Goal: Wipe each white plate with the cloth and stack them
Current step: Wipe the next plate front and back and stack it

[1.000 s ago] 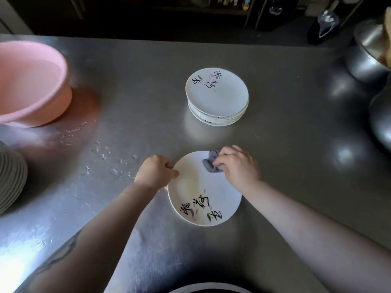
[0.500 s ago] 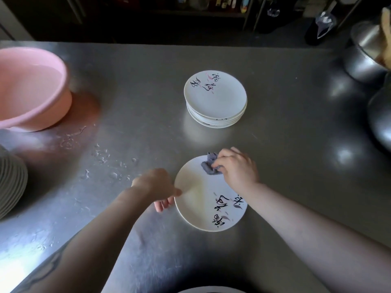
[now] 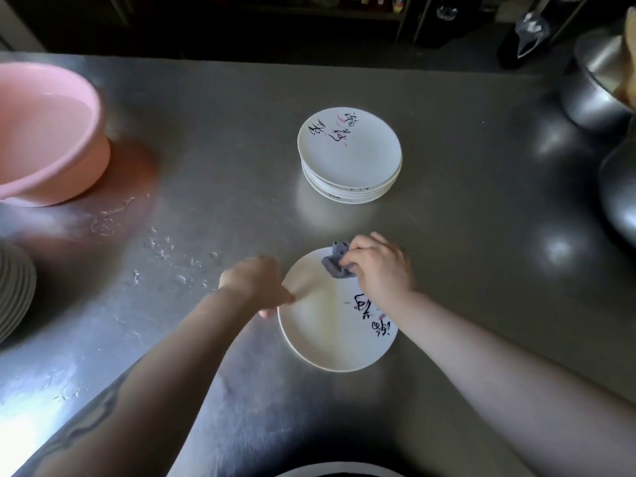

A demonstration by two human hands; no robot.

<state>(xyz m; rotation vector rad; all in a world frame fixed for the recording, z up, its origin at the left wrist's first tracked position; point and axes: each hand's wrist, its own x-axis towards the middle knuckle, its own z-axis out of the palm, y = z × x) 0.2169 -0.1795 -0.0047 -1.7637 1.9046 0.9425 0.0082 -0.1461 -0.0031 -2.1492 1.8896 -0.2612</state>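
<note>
I see my left hand (image 3: pixel 256 282) pinching the white plate (image 3: pixel 330 325) rim at lower centre; my right hand (image 3: pixel 378 266) presses the bunched cloth (image 3: pixel 335 261) onto it. Upper left, the pink basin (image 3: pixel 48 132) holds water.

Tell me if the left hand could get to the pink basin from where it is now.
Probably yes. The left hand grips the rim of the plate being wiped, so it would have to let go first. Between it and the pink basin lies only bare steel counter with water drops; nothing stands in the way.
</note>
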